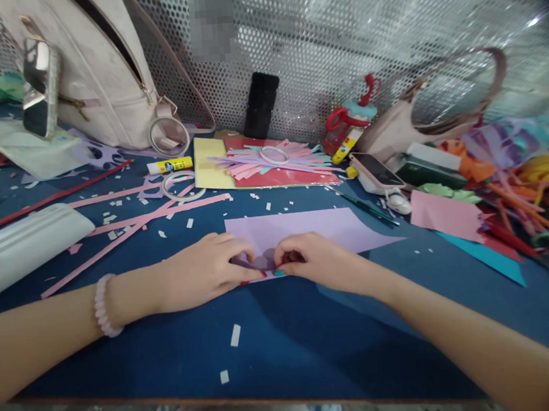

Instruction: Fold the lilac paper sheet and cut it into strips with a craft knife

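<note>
A sheet of lilac paper (324, 227) lies on the blue table before me, its right corner drawn out to a point. Both hands work at its near edge, where a narrow strip looks folded over. My left hand (213, 267) pinches that edge with curled fingers, thumb towards the middle. Close beside it, my right hand (314, 259) pinches the same edge, its thumb with a teal nail pressing down. The thumbs nearly meet. Part of the paper is hidden beneath the hands.
Behind the paper, cut strips (275, 160) lie on a red and yellow folder (211, 163). A glue stick (170, 165), tape rolls (183, 186) and pink strips (161, 213) are at left. Phones, bags (102, 73) and heaped paper scraps (504, 175) line the back and right.
</note>
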The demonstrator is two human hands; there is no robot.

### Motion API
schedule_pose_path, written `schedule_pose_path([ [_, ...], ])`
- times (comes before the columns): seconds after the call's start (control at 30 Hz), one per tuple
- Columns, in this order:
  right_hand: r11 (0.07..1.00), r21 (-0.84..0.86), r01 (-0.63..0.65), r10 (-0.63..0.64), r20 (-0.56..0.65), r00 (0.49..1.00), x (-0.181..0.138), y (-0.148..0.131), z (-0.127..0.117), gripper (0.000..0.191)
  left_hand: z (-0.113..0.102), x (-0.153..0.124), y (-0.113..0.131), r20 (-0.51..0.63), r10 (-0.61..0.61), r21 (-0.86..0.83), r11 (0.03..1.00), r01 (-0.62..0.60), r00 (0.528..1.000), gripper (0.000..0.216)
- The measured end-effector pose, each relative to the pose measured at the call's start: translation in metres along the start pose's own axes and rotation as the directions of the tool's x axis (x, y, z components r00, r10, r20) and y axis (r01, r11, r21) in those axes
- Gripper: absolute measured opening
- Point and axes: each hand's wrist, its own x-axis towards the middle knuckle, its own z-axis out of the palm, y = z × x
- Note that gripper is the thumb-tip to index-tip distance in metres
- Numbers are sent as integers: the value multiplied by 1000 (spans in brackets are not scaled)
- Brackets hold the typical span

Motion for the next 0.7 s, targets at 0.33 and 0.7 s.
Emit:
schedule_pose_path([
  [0.33,990,-42,134,-134,1,991,4,1,-2,15,-5,-1,-4,122,0,-65,998,8,993,38],
  [0.7,962,-156,223,-227,-11,974,2,5,0,16,-24,-4,-8,289,54,-82,996,-32,956,60],
])
